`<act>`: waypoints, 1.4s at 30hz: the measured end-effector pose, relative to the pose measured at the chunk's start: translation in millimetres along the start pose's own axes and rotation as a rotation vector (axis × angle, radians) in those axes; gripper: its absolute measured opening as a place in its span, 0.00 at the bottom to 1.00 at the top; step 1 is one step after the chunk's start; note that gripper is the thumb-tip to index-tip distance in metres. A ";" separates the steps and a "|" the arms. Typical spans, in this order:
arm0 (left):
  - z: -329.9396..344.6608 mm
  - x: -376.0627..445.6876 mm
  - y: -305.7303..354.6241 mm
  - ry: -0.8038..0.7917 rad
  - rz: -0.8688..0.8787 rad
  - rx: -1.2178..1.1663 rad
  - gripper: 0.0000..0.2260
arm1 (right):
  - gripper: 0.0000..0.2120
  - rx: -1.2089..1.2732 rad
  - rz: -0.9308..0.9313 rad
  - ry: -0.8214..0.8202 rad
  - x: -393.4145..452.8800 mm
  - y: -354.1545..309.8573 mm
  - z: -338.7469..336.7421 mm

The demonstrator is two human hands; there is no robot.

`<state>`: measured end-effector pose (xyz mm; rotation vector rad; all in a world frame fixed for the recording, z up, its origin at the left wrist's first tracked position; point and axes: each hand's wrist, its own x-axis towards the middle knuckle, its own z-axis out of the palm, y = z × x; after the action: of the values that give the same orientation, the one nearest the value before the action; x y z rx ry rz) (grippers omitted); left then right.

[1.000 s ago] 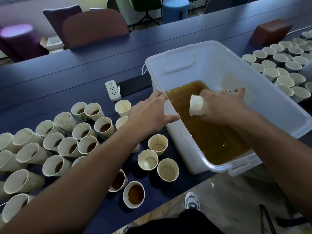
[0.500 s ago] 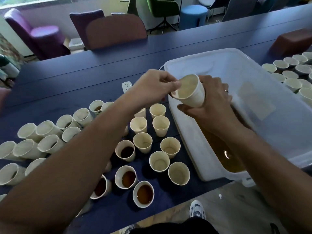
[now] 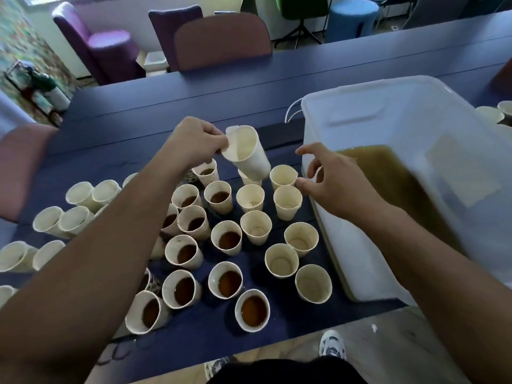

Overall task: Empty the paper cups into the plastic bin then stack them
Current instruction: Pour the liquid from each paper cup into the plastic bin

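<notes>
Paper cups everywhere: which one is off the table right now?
The empty paper cup pinched at its rim by the left hand, tilted above the others, which all stand on the table.

An empty paper cup [image 3: 247, 152] hangs tilted above another empty cup [image 3: 248, 178]; more empty cups [image 3: 301, 240] stand by the plastic bin [image 3: 360, 112], which holds brown liquid [image 3: 393, 184]; cups with brown liquid [image 3: 252, 314] stand nearer.

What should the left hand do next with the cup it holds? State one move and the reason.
Probably lower the empty cup that the left hand pinches by the rim into the empty cup right beneath it. It looks drained, hangs tilted just above that one, and the right hand is free.
</notes>
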<state>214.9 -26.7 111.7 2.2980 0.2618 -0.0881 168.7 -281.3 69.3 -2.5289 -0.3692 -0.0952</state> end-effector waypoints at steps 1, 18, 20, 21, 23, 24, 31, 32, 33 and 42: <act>0.4 7.6 -8.2 0.034 -0.036 -0.001 0.05 | 0.23 -0.003 -0.009 0.010 -0.9 0.2 2.3; 54.3 80.3 -91.9 0.238 -0.327 0.056 0.05 | 0.16 -0.033 -0.074 0.036 -7.9 1.6 10.8; 57.1 83.5 -94.6 0.194 -0.354 0.064 0.07 | 0.16 -0.031 -0.073 0.035 -7.7 2.2 11.5; 58.0 84.4 -96.0 0.150 -0.368 0.081 0.09 | 0.16 -0.029 -0.074 0.034 -7.7 2.4 12.1; 59.5 82.0 -96.0 0.035 -0.379 0.156 0.12 | 0.16 -0.027 -0.071 0.035 -7.3 2.8 13.4; 60.5 81.5 -98.0 -0.010 -0.374 0.176 0.14 | 0.16 -0.027 -0.068 0.037 -7.3 3.0 13.8; 61.9 76.2 -122.9 -0.218 -0.337 0.486 0.06 | 0.15 -0.033 -0.068 0.044 -5.9 4.1 14.4; 63.4 76.7 -127.5 -0.217 -0.323 0.538 0.05 | 0.15 -0.038 -0.069 0.042 -5.9 4.0 14.8; 64.1 78.1 -132.5 -0.200 -0.304 0.574 0.03 | 0.15 -0.043 -0.068 0.040 -6.2 3.6 14.9; 53.0 66.0 -124.2 -0.169 -0.263 0.632 0.05 | 0.14 -0.097 -0.078 0.024 -6.7 4.5 16.0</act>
<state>253.4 26.2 -23.6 2.8425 0.5025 -0.5674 163.3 -277.6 52.6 -2.6070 -0.4635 -0.1770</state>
